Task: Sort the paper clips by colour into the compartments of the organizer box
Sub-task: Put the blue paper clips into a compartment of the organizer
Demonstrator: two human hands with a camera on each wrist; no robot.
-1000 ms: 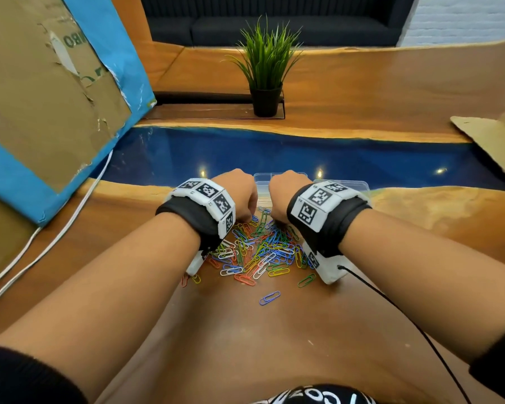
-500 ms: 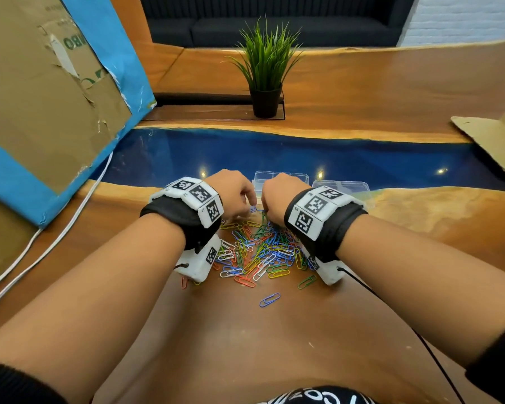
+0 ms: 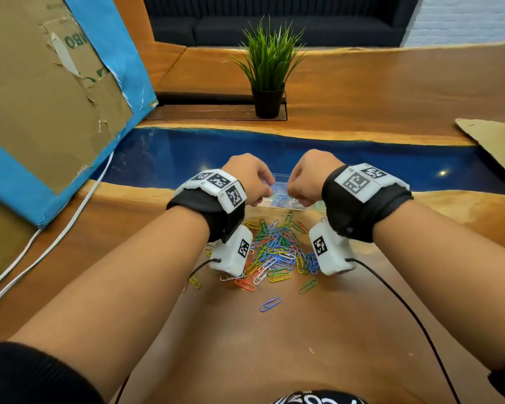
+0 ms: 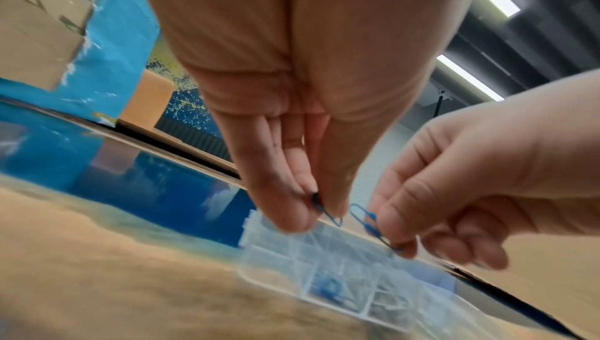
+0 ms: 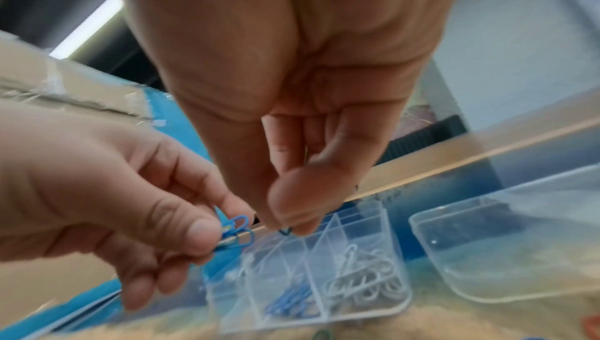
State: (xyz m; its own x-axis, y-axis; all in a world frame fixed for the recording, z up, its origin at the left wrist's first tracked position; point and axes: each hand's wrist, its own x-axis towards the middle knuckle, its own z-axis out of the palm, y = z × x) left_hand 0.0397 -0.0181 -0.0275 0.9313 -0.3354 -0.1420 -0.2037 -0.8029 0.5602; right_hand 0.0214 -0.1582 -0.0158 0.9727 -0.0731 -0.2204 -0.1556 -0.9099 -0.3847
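A heap of mixed-colour paper clips (image 3: 277, 252) lies on the wooden table just in front of the clear organizer box (image 3: 279, 185). Both hands hover over the box, close together. My left hand (image 3: 263, 193) pinches blue clips (image 5: 235, 232) between thumb and forefinger. In the same way my right hand (image 3: 296, 196) pinches a blue clip (image 4: 370, 220). In the right wrist view one compartment of the box (image 5: 308, 255) holds blue clips (image 5: 289, 299), and the one beside it holds white clips (image 5: 363, 281).
The box's clear lid (image 5: 519, 255) lies to its right. A potted plant (image 3: 267, 68) stands at the back. A taped cardboard box (image 3: 41, 97) and a white cable (image 3: 41, 249) are on the left, a cardboard flap (image 3: 493, 141) on the right. Stray clips (image 3: 270, 304) lie nearer me.
Both hands have lifted off the clip heap and moved forward over the organizer box, each carrying blue clips.
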